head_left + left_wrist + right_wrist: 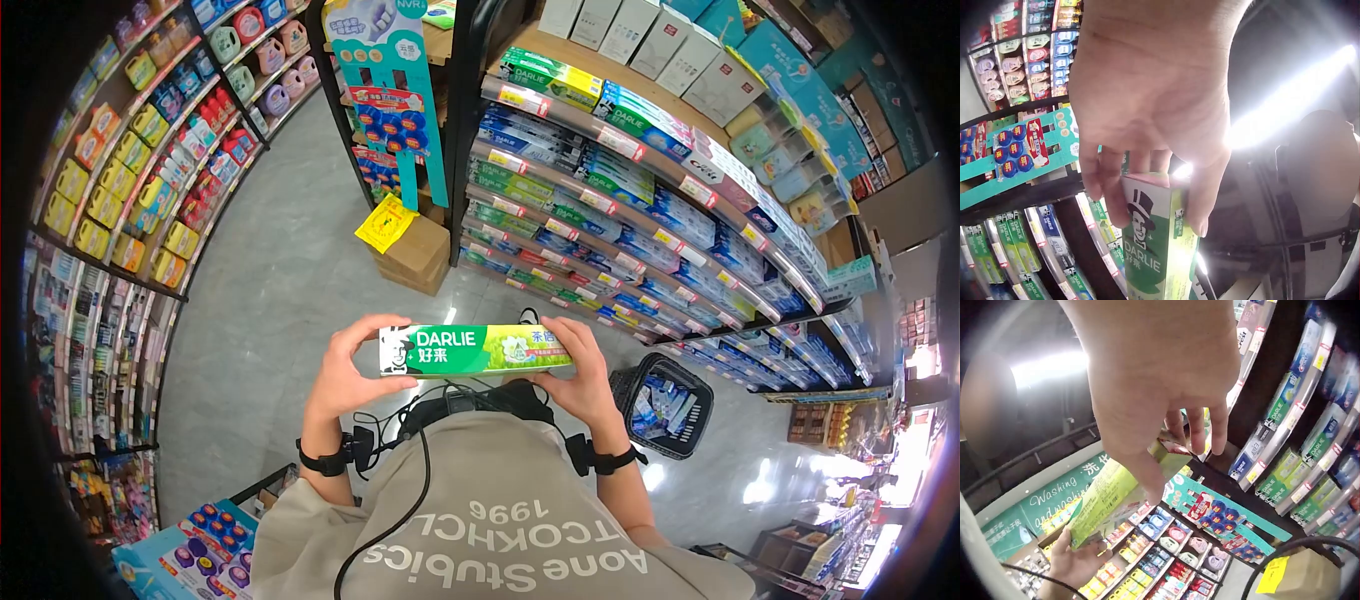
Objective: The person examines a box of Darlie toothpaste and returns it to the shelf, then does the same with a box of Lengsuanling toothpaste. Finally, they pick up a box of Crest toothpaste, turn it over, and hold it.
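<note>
In the head view, we note the green-and-yellow DARLIE box (480, 350) held crosswise in front of the person's torso, its right-end print partly covered by fingers. The left hand (345, 372) grips the left end, fingers on the far edge and thumb on the near one; the right hand (583, 375) grips the right end likewise. On the floor to the right stands a black basket (676, 452); we cannot tell its packets apart. A carton (418, 258) beyond the hands is partly covered by a yellow bag (386, 222).

In the left wrist view, the picture's lower edge cuts off the box; we see the left thumb and fingers clasping opposite sides of its end.

In the right wrist view, the right hand hides the box's near end between thumb and fingers. We cannot read the fine print.
</note>
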Motion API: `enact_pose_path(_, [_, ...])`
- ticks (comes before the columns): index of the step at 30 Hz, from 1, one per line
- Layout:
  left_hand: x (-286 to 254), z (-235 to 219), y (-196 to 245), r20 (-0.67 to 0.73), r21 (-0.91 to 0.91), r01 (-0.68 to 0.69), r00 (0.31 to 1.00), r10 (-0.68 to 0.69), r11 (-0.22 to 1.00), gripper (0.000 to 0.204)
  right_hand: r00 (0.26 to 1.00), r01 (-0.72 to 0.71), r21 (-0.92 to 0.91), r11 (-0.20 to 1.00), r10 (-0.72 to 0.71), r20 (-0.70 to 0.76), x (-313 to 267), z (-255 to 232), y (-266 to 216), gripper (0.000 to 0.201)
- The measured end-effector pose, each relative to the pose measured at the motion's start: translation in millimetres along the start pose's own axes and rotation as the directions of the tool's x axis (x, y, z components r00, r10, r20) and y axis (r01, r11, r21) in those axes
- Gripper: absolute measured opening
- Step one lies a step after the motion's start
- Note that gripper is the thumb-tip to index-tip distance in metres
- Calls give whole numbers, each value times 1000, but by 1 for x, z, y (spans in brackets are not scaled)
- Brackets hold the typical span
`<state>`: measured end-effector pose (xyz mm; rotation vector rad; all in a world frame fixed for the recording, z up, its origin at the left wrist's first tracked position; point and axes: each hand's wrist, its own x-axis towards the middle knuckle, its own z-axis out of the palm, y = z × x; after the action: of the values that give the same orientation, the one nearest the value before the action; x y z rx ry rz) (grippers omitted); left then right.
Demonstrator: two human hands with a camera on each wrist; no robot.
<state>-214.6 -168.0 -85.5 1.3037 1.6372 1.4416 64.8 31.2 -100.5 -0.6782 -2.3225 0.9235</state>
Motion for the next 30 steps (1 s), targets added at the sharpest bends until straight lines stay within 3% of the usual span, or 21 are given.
enact_pose_path(7, [-2,-1,-6,5,-119,126,992,-126,985,66,998,10,9,1000,-10,63,4,-2,5,73])
enact_pose_path(21, [1,-2,-11,-17,-133,113,993,-117,985,73,997,31,32,999,-33,71,15,-4,9,77])
enact_pose_path(27, [0,-5,-22,-82,-329,88,989,-121,940,62,996,-66,343,937,44,72,17,-8,1,82])
enact_pose_path(30, [3,0,-25,-93,-403,128,979,-179,906,55,1000,-6,393,920,17,-25,18,-7,-8,77])
